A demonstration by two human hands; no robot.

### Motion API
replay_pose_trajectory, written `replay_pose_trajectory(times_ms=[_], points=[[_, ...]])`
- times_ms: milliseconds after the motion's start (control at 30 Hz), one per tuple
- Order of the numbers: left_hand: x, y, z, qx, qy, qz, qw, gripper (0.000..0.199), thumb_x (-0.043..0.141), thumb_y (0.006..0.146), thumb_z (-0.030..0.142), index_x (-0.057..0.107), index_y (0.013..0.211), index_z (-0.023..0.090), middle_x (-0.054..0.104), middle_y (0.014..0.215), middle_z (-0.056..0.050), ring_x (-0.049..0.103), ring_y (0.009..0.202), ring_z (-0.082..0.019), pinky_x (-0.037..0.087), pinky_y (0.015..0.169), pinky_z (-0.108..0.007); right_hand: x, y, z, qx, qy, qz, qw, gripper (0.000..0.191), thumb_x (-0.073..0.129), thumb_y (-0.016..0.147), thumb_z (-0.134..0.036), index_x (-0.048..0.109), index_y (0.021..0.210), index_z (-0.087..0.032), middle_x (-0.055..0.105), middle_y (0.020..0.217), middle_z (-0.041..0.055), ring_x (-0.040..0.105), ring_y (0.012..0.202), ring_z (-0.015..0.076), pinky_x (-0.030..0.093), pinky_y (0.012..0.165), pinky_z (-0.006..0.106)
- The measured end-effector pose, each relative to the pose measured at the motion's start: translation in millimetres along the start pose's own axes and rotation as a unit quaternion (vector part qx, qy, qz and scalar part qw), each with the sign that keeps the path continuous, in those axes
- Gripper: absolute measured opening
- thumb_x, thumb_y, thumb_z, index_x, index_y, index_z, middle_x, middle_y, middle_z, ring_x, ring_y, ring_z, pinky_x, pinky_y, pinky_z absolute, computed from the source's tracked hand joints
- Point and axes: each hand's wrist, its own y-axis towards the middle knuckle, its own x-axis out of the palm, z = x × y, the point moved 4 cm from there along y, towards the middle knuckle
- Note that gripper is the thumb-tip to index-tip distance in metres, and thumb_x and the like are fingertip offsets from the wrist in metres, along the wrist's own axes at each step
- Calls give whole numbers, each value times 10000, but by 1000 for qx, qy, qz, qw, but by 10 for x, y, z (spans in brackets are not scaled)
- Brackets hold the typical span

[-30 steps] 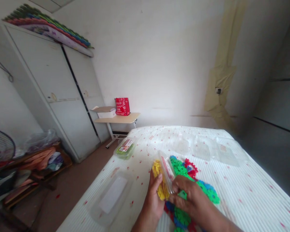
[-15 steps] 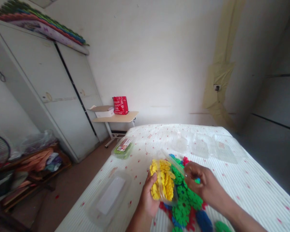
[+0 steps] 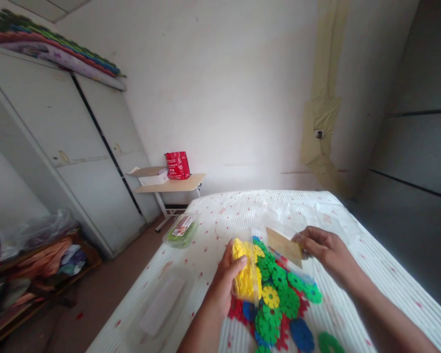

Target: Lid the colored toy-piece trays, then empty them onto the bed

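Observation:
My left hand (image 3: 228, 274) is wrapped around a clear plastic box packed with yellow snowflake discs (image 3: 245, 279). The box is tipped on its side above a loose pile of green snowflake discs (image 3: 279, 277) mixed with red and blue ones. One yellow disc (image 3: 271, 296) shows over the pile, apart from the box. In my right hand (image 3: 316, 242) is a clear plastic lid with a brownish panel (image 3: 284, 245), pinched by its right edge and held above the pile's far side. The fingertips behind the lid are partly hidden.
A closed clear box of green pieces (image 3: 183, 233) stands at the table's left edge. Nearer me lies a translucent container or lid (image 3: 163, 301). Clear empty trays (image 3: 316, 213) rest at the back right. A side table (image 3: 183, 184) bears a red bag (image 3: 177, 165).
My right hand has moved right with the lid, away from the yellow discs' box. A yellow disc now shows outside the box. The view has shifted slightly.

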Motion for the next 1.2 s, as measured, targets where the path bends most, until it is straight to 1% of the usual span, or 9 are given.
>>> replay_pose_trajectory(times_ms=[133,300,433,533,700,767,933,1067,1200], points=[[0,57,49,-5,30,48,998,742,721,643,219,396,1309,275,602,1185,-65,571,1064,-260,447,889,-352,38,-39,-76,-3,-14,-4,1000,232,495,721,-365,554,602,-175,535,546,2,484,543,135,379,518,265],[-32,4,174,-3,80,76,994,764,728,638,241,389,1321,290,582,1211,-74,538,1113,-282,439,899,-377,78,-58,-122,-14,-36,-9,999,198,489,701,-332,518,576,-181,528,548,-8,479,533,124,370,503,251],[-27,-64,330,44,147,78,985,743,743,622,242,428,1291,316,443,1362,-45,434,1218,-298,387,966,-400,81,-61,-113,-50,-108,2,993,198,481,725,-327,513,591,-185,522,557,-18,467,548,120,346,514,248],[-60,-75,426,88,163,90,979,743,748,612,212,442,1281,313,424,1377,-36,369,1267,-290,315,1027,-401,92,-82,-134,-67,-123,3,990,219,484,746,-338,500,589,-187,508,567,-23,454,553,114,339,509,241],[-108,-97,481,125,83,46,988,750,741,567,73,493,1243,283,435,1372,-31,337,1291,-257,302,1033,-303,162,-161,-240,-115,-131,-45,984,109,501,743,-264,536,672,-189,498,583,-30,441,534,101,332,487,231],[-137,-118,470,124,76,50,988,749,734,597,114,458,1267,302,441,1366,-32,365,1272,-263,332,1010,-319,212,-215,-288,-153,-152,-82,973,15,528,696,-187,541,692,-193,530,650,-19,465,573,101,343,507,229],[-324,-71,374,77,22,87,993,681,659,715,301,351,1322,328,569,1217,-61,550,1076,-242,431,879,-348,426,-384,-305,-218,-224,-165,935,112,546,611,-88,519,638,-193,554,751,0,499,670,120,355,568,236],[-440,53,269,36,-96,24,994,594,561,781,386,346,1321,259,622,1102,-103,619,913,-206,468,808,-341,717,-507,-222,-207,-314,-221,900,151,622,558,-77,528,607,-184,593,797,28,533,720,158,356,568,244],[-432,112,145,10,-178,-40,983,545,514,797,456,404,1267,202,616,1081,-128,626,916,-222,449,865,-397,906,-551,-145,-168,-365,-287,870,192,731,530,-195,585,655,-192,628,809,37,568,743,200,367,548,253]])
